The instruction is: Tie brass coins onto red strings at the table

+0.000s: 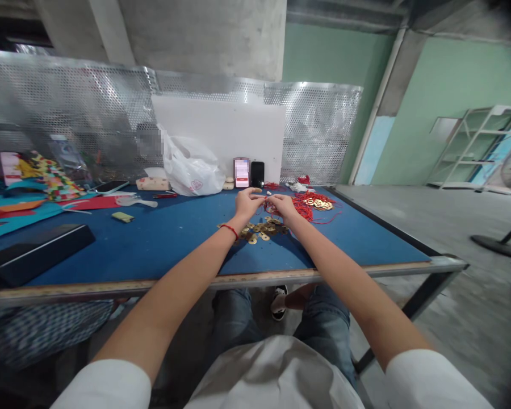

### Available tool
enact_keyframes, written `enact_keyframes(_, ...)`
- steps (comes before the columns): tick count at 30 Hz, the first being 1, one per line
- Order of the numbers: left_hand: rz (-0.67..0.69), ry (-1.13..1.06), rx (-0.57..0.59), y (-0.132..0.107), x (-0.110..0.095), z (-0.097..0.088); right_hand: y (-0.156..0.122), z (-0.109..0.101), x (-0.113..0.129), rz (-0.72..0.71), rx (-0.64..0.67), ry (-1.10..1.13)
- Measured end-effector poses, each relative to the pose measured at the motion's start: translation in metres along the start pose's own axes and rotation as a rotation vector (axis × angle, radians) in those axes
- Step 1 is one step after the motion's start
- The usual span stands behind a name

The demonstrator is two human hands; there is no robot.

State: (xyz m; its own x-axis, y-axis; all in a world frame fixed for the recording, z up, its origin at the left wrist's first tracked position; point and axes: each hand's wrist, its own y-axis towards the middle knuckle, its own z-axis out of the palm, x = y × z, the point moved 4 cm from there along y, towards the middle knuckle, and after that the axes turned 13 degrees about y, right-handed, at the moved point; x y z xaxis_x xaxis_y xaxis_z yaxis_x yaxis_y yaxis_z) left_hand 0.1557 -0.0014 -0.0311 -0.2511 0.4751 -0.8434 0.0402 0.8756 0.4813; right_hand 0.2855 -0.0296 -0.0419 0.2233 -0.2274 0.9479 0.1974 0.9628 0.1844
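Both arms reach out over a blue-topped table [162, 238]. My left hand [247, 203] and my right hand [283, 205] meet above a small heap of gold coins [262, 230], fingers pinched together on a red string [267, 200] stretched between them. A red band sits on my left wrist. Just right of my right hand lies a tangle of red strings with more gold coins [314, 203].
At the table's back stand a white board [221, 133], a white plastic bag [191, 167] and two phones [249, 172]. A black box [34, 253] lies at the left front, colourful paper [29, 196] behind it. A fan stand [500, 241] is on the floor to the right.
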Motion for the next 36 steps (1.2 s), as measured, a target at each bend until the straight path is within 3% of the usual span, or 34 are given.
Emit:
enact_keyframes(4,-0.068,-0.047,-0.048,0.000,0.001,-0.002,0.000,0.001,0.003,-0.061,0.021,-0.030)
enact_keyframes(12,-0.196,-0.173,-0.022,-0.008,-0.009,-0.002,-0.003,0.003,0.009,-0.144,0.050,-0.147)
enact_keyframes(17,-0.311,-0.255,-0.002,-0.010,-0.005,-0.003,-0.003,0.004,0.011,-0.178,0.084,-0.154)
enact_keyframes(26,-0.380,-0.413,0.044,-0.015,-0.006,-0.001,-0.002,0.005,0.007,-0.179,0.131,-0.104)
enact_keyframes(30,-0.423,-0.530,0.140,-0.011,-0.002,0.003,0.000,0.006,0.008,-0.210,0.167,-0.137)
enact_keyframes(36,-0.469,-0.581,0.254,-0.006,0.009,0.006,0.003,0.006,0.016,-0.487,0.186,-0.436)
